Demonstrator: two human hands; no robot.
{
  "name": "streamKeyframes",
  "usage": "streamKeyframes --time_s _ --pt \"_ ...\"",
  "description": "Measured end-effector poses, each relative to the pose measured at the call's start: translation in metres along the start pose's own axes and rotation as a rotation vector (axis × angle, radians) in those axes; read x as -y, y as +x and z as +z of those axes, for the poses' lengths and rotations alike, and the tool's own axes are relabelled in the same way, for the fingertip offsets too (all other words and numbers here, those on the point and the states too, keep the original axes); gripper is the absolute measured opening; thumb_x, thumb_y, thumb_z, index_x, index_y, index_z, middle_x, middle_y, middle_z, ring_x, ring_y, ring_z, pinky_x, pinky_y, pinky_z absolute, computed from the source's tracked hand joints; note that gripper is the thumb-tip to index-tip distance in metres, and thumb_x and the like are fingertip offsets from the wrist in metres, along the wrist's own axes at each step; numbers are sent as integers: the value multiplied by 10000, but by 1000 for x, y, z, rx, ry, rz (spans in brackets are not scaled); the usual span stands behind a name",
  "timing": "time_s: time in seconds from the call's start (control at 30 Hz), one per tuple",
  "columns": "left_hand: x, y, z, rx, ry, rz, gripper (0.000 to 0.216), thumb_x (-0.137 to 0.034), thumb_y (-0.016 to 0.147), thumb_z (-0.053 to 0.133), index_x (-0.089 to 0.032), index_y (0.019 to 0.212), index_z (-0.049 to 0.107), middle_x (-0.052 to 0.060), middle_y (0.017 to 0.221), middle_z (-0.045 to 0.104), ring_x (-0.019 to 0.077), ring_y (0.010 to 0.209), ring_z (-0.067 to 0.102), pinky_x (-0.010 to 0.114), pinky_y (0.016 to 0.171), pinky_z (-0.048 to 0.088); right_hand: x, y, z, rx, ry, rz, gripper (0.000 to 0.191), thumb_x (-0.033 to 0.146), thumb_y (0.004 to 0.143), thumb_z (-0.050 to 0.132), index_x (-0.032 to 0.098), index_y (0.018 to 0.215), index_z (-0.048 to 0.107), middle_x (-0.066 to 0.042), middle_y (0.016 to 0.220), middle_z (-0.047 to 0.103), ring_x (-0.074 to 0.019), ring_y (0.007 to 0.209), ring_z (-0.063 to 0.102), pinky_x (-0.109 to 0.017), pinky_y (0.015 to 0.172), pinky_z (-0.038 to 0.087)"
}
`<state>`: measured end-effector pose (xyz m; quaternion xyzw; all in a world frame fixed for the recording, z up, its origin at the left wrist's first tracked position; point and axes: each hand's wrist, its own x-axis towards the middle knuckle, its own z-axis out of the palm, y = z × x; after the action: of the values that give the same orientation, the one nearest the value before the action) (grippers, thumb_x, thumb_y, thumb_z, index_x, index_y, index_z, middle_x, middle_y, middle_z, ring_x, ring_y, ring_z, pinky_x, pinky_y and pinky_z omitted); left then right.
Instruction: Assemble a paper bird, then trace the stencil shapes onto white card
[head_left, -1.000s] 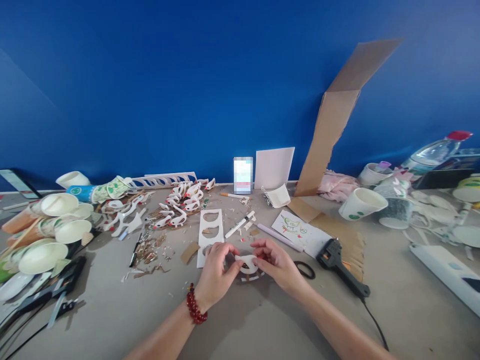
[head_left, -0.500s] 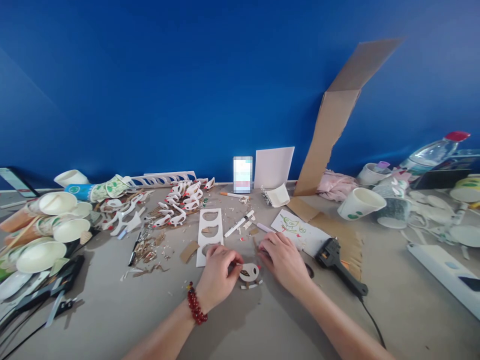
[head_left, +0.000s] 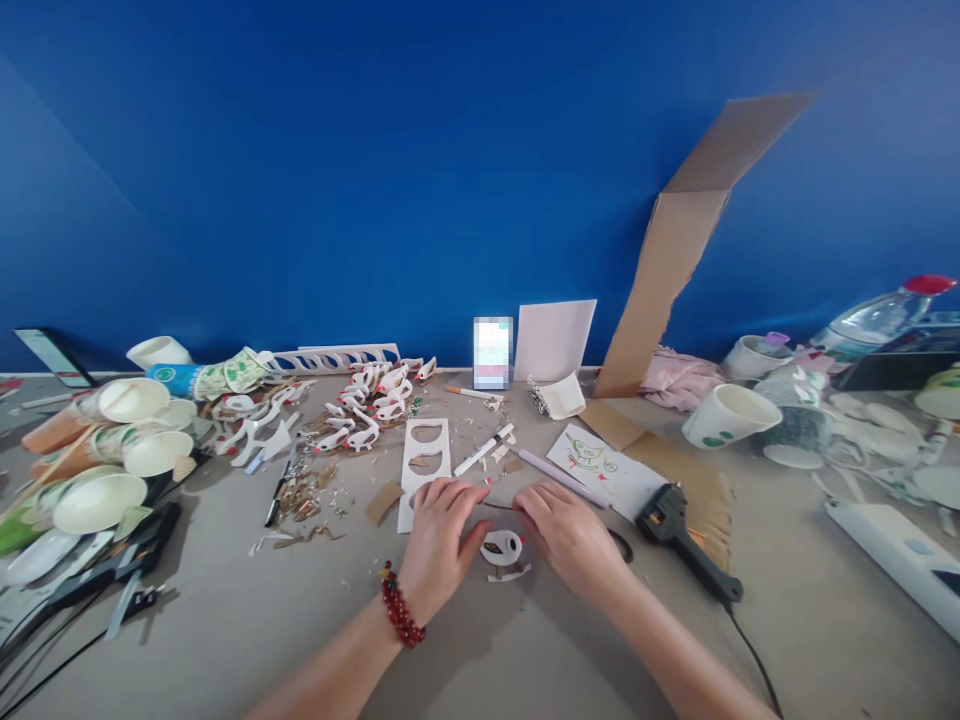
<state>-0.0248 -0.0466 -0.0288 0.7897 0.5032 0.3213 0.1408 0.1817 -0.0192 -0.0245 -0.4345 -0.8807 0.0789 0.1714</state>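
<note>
A small white bird cutout (head_left: 501, 547) with a dark wing mark, a red beak and brown legs on a white base stands on the table between my hands. My left hand (head_left: 444, 540), wearing a red bead bracelet (head_left: 401, 608), is beside it with thumb and fingers apart. A thin brown strip (head_left: 501, 506) runs from the fingertips of my right hand (head_left: 568, 528) toward my left hand. My right fingers are closed on its end. Behind my left hand lies a white board with oval cutouts (head_left: 428, 460).
Several white bird cutouts (head_left: 371, 400) are piled at the back left, near brown scraps (head_left: 311, 490). A black glue gun (head_left: 686, 540) with a cord lies at right, beside a drawing (head_left: 592, 465). Paper cups (head_left: 135, 400) crowd the left; a white cup (head_left: 731, 415) lies at right.
My left hand has let go of the bird cutout and opened. The brown strip now stretches sideways from my right fingers. The view has shifted slightly.
</note>
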Motion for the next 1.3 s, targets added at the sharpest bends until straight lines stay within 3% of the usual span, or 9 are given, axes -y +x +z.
streamKeyframes --time_s 0.07,0.13,0.27,0.57,0.87,1.0,1.1,1.2,1.3 --pt "-2 1 -2 -2 0 -3 87 -191 924 544 -224 956 617 33 915 671 241 953 561 386 845 401 3 0 -2 -1 66 -36 175 110 945 426 186 901 577 -67 843 640 -227 824 569 -325 718 460" --pt "-3 2 -3 -12 -4 -10 125 -168 929 527 -218 848 609 17 830 662 225 898 564 373 829 396 4 0 -3 -15 129 -74 187 123 955 421 181 963 599 -75 885 648 -228 848 573 -323 732 465" --pt "-3 2 -3 -34 -41 -22 108 -164 923 533 -212 849 595 16 831 649 212 880 559 364 832 397 4 1 -5 -74 232 -110 241 151 978 389 180 986 628 -90 927 655 -227 869 579 -330 764 464" --pt "-3 3 -3 -77 -49 -73 136 -186 924 537 -220 795 568 11 816 634 210 868 563 367 852 404 0 2 -5 23 412 180 183 290 930 539 213 773 594 -8 736 645 -171 679 597 -257 607 425" --pt "4 3 -3 -98 -62 -93 127 -203 915 568 -208 789 584 6 821 656 204 865 581 343 832 402 -12 4 -4 16 524 293 267 408 876 598 197 713 614 16 653 637 -147 603 545 -244 567 391" --pt "12 4 1 -66 -37 -138 117 -185 904 565 -212 799 609 1 845 676 204 888 594 355 856 394 -21 0 -30 -94 517 380 303 460 909 528 194 779 599 13 664 641 -138 574 533 -243 557 398" --pt "17 3 6 -1 75 -127 143 -172 899 556 -214 783 628 12 885 680 218 916 583 378 857 382 -33 -14 -61 -93 452 389 300 477 913 512 207 834 616 -10 752 675 -153 618 571 -255 581 431" --pt "18 2 6 30 153 -100 116 -167 896 549 -218 911 652 43 992 663 241 978 556 397 864 387 -55 -45 -82 -45 293 492 299 516 894 520 243 884 642 -22 855 708 -183 677 629 -280 626 470" --pt "18 4 -3 133 127 0 187 -253 892 592 -235 1075 633 59 1087 619 251 1035 532 397 886 407 -81 -86 -82 -91 47 636 355 580 851 526 251 910 645 -61 944 715 -239 730 668 -330 636 490"
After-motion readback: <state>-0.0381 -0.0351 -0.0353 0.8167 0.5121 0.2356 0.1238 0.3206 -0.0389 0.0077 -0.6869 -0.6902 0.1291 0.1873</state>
